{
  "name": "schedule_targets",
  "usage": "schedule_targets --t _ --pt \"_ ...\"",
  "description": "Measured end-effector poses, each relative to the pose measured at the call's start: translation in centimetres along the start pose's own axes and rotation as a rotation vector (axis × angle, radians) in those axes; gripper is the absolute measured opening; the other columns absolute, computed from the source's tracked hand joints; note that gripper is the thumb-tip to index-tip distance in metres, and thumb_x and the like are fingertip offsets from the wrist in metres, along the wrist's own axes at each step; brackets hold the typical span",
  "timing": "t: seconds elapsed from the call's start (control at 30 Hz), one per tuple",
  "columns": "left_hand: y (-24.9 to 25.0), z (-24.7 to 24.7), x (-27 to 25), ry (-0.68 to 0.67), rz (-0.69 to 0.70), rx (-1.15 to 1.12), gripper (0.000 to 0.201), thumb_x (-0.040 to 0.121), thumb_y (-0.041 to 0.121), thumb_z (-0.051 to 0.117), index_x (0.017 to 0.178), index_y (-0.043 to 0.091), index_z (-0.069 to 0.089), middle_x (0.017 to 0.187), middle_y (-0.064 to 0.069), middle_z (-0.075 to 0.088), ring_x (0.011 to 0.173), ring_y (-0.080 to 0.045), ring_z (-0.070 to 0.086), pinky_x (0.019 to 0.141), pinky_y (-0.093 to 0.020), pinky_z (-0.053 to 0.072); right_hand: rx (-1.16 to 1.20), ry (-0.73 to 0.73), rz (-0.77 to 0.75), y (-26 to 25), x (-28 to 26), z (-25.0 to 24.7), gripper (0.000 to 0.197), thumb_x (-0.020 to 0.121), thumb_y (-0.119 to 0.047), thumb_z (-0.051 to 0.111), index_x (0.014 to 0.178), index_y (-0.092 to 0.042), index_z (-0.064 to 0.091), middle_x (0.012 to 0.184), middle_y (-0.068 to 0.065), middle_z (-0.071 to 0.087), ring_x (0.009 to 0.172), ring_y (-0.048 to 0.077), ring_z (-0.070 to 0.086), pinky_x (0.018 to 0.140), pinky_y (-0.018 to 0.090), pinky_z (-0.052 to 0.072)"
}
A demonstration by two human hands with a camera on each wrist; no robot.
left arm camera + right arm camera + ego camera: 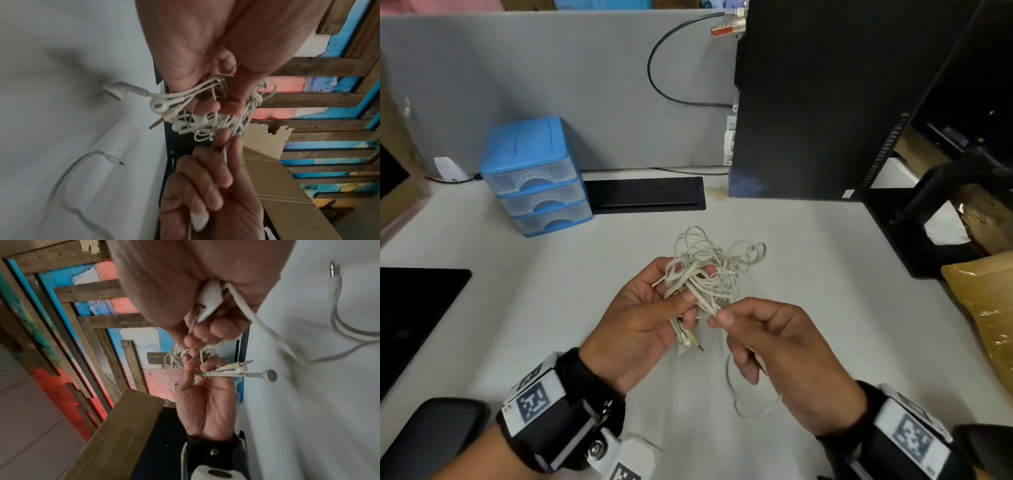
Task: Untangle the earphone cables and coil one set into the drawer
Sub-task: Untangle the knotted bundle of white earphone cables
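A tangled bundle of white earphone cables (709,270) hangs above the white desk between both hands. My left hand (654,308) grips the bundle, with earbuds (115,91) and a jack plug (158,124) sticking out below its fingers. My right hand (750,329) pinches a strand (714,310) of the tangle between thumb and forefinger and holds an earbud (209,298) in its curled fingers. A loose cable loop (743,401) ending in a jack plug (334,280) trails from it onto the desk. The blue drawer unit (534,174) stands at the back left, its three drawers closed.
A black computer tower (811,102) stands at the back right, with a black monitor stand (928,212) and a brown package (989,308) to the right. A black cable slot (647,195) lies beside the drawers. A dark pad (410,308) is at the left.
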State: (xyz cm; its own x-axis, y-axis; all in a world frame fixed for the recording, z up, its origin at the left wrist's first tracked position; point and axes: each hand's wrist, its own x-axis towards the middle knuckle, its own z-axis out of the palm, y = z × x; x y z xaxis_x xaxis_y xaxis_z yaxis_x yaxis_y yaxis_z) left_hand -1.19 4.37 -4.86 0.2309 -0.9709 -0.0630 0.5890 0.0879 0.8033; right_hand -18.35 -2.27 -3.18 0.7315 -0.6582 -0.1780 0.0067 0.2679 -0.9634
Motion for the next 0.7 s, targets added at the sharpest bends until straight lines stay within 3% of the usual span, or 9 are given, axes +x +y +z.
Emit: schedule_targets --t 0.1,0.2,0.4,0.47,0.53,0.6,0.7 --pt "-0.1 -0.1 -0.1 -0.028 -0.036 0.035 0.059 0.061 0.015 0.089 0.110 0.003 0.058 0.088 -0.013 0.063 0.063 -0.017 0.051 0.062 -0.025 0.046 -0.033 0.069 -0.088 0.1 0.1 -0.2 0.011 0.087 -0.004 0.067 0.076 -0.003 0.069 0.061 0.011 0.062 0.040 0.016 0.049 0.040 0.014 0.036" --pt "-0.3 0.0 -0.2 -0.046 -0.067 -0.005 0.054 0.059 0.015 0.090 0.103 0.007 0.060 0.084 -0.015 0.056 0.062 -0.018 0.052 0.062 -0.028 0.046 -0.089 0.145 -0.164 0.7 0.5 -0.4 0.009 0.085 -0.003 0.069 0.076 -0.003 0.070 0.064 0.010 0.066 0.042 0.017 0.049 0.044 0.020 0.041" --pt "-0.3 0.0 0.0 0.038 -0.039 0.050 0.052 0.060 0.022 0.091 0.098 0.011 0.057 0.082 -0.005 0.064 0.057 -0.014 0.051 0.057 -0.024 0.047 -0.240 0.224 -0.292 1.5 0.5 -0.5 0.016 0.085 -0.009 0.073 0.071 -0.016 0.070 0.066 0.013 0.063 0.048 0.025 0.040 0.048 0.029 0.036" --pt "-0.2 0.1 0.0 0.054 -0.023 0.068 0.055 0.065 0.020 0.088 0.107 0.009 0.055 0.087 -0.005 0.066 0.058 -0.013 0.051 0.056 -0.023 0.046 -0.259 0.235 -0.325 1.6 0.5 -0.6 0.016 0.085 -0.009 0.073 0.071 -0.016 0.069 0.065 0.012 0.062 0.049 0.033 0.042 0.050 0.029 0.037" --pt "0.0 0.1 0.0 0.069 -0.009 0.078 0.051 0.071 0.013 0.081 0.114 0.010 0.053 0.088 -0.004 0.066 0.057 -0.012 0.050 0.055 -0.022 0.044 -0.288 0.242 -0.345 1.5 0.5 -0.6 0.017 0.085 -0.010 0.074 0.069 -0.016 0.069 0.062 0.006 0.062 0.050 0.029 0.047 0.050 0.026 0.040" --pt "0.1 0.1 0.0 0.068 -0.003 0.089 0.048 0.072 0.013 0.079 0.113 0.010 0.054 0.089 -0.006 0.064 0.055 -0.012 0.048 0.054 -0.021 0.043 -0.336 0.277 -0.381 1.1 0.5 -0.7 0.016 0.084 -0.016 0.076 0.069 -0.017 0.069 0.065 -0.003 0.066 0.056 0.011 0.056 0.053 0.020 0.043" --pt "0.1 0.0 0.0 0.076 -0.010 0.180 0.043 0.067 0.021 0.083 0.098 0.009 0.055 0.089 -0.013 0.060 0.053 -0.015 0.045 0.051 -0.022 0.041 -0.475 0.386 -0.514 0.3 0.5 -1.0 0.009 0.082 -0.030 0.074 0.080 -0.022 0.071 0.084 -0.007 0.069 0.079 0.016 0.064 0.062 0.018 0.047"
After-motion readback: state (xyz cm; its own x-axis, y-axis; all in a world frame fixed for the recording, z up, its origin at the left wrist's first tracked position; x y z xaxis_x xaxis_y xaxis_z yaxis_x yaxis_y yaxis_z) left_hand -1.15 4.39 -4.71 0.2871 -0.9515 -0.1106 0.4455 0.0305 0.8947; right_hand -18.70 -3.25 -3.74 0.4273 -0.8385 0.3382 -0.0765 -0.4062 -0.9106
